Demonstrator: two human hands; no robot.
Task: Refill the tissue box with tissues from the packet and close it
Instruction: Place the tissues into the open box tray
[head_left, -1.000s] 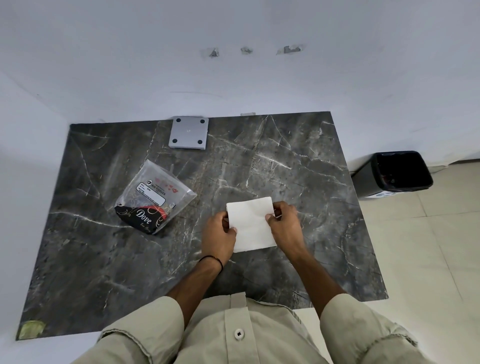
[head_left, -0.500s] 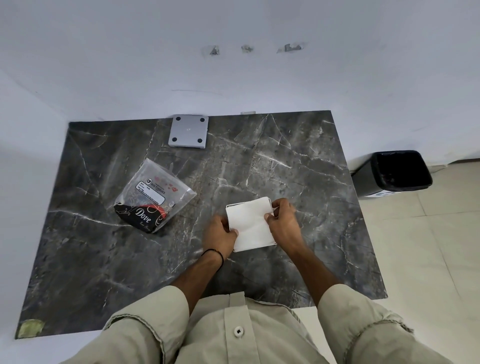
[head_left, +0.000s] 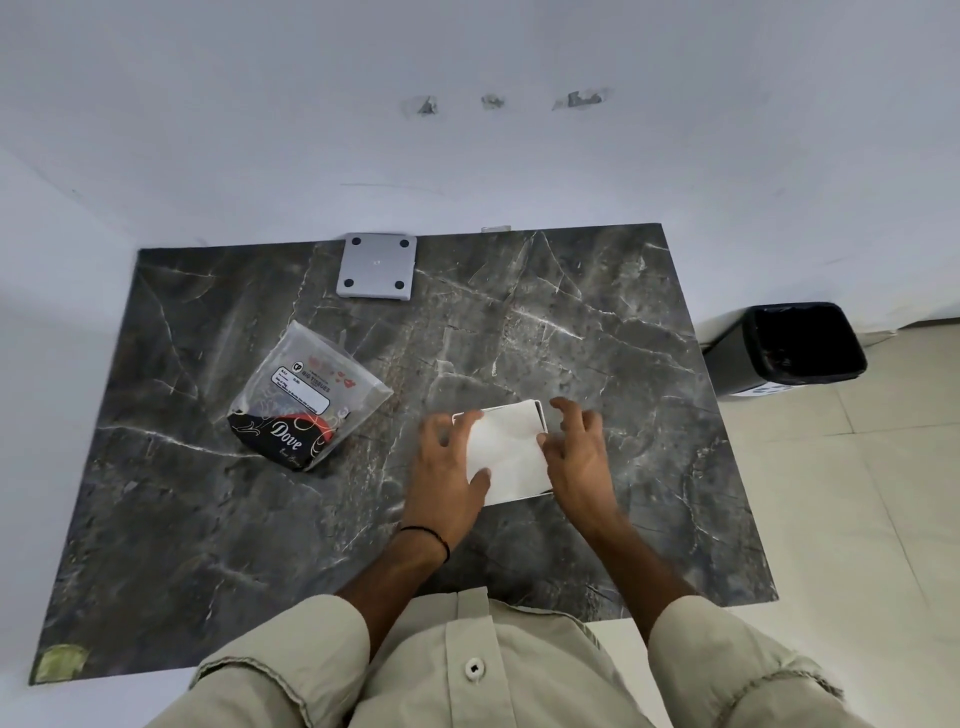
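**Here: Seating the Tissues in the Open Box**

The tissue box (head_left: 542, 415) stood on the near middle of the table (head_left: 597, 312), its white rim showing along the far and right edges of the tissues (head_left: 506, 449) lying in its mouth. The left hand (head_left: 445, 467) lay flat, fingers straight, pressing the stack's left part. The right hand (head_left: 577, 453) was spread and unclenched, thumb touching the stack's right edge, gripping nothing. The step in hand appeared to be seating the refill; whether it had sunk fully inside could not be told. The next move would likely call for levelling the corners, then fetching the grey cover plate (head_left: 376, 266), lying well apart by the wall (head_left: 467, 156), to close the box. The packet (head_left: 306, 395) lay to the left, seemingly emptied. The table was dark veined marble; a black bin (head_left: 789, 348) stood on the pale tiled floor (head_left: 857, 519) to the right.
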